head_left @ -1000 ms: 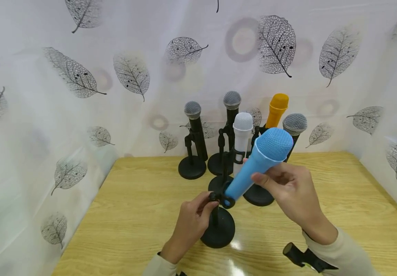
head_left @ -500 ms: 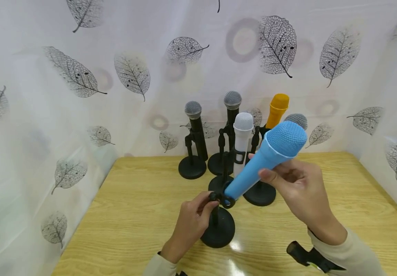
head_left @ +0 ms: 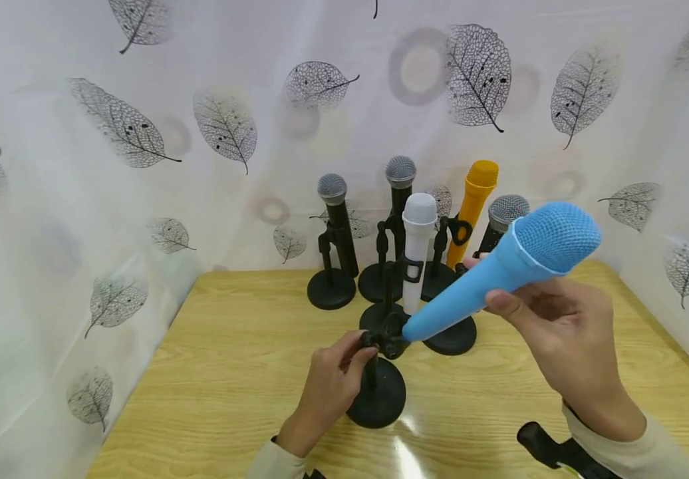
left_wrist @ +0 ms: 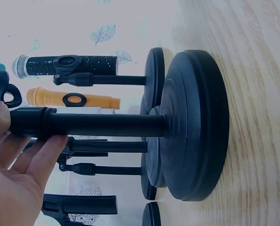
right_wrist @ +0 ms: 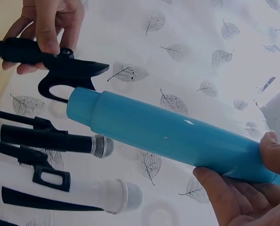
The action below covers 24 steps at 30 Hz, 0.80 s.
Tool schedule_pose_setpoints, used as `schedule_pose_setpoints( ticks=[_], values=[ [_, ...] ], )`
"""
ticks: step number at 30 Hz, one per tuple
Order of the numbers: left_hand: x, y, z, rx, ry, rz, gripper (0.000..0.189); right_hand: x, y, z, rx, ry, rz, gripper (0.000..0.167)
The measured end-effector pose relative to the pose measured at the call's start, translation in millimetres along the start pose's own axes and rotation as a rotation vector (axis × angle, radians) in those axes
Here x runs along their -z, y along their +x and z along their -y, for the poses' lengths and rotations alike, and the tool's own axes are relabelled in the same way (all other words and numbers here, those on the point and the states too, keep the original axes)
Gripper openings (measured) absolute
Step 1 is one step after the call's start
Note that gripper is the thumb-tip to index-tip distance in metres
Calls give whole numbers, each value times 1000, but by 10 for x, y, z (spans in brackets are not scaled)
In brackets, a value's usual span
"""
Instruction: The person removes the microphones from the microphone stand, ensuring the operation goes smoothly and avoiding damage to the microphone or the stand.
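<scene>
Blue microphone point(head_left: 494, 274) and right hand point(head_left: 578, 332) have moved rightward from the front stand point(head_left: 377, 392); the microphone's tail end is just beside the stand's clip point(right_wrist: 76, 70), contact unclear; the right hand grips its body, right of the stand. Left hand point(head_left: 335, 376) pinches the stand's upper end; a white microphone point(head_left: 418, 246) is behind the stand.
</scene>
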<state>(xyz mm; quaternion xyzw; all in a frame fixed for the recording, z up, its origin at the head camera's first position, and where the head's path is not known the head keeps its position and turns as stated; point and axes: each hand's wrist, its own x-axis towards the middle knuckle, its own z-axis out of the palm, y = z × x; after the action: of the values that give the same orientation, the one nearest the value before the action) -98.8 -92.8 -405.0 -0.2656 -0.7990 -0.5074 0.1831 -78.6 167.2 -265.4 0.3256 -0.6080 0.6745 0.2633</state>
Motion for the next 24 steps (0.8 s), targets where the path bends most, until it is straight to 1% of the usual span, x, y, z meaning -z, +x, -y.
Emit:
schedule_pose_setpoints(
  ticks=[2, 6, 7, 11, 13, 17, 20, 22, 24],
  values=[
    [11, 0, -15, 17, 1, 7, 14, 25, -1, 19, -22, -13, 5, 33],
    [41, 0, -31, 38, -1, 15, 14, 110, -32, 52, -84, -167, -22, 36],
    [50, 1, -27, 34, 4, 16, 14, 136, -44, 58, -102, -221, -33, 36],
    [86, 4, 17, 2, 21, 0, 13, 242, -90, 45, -133, -364, -67, 38],
    [107, 5, 44, -8, 24, -11, 12, 283, -108, 43, -175, -445, -90, 41],
    [163, 1, 82, -3, 21, -28, 11, 358, -133, 45, -248, -595, -130, 49],
    [214, -5, 95, 16, 25, -37, 11, 419, -150, 35, -244, -614, -133, 50],
    [248, -8, 98, 36, 32, -40, 12, 461, -162, 31, -245, -579, -136, 49],
    [280, -12, 104, 59, 42, -43, 13, 501, -176, 27, -252, -586, -139, 47]
  ],
)
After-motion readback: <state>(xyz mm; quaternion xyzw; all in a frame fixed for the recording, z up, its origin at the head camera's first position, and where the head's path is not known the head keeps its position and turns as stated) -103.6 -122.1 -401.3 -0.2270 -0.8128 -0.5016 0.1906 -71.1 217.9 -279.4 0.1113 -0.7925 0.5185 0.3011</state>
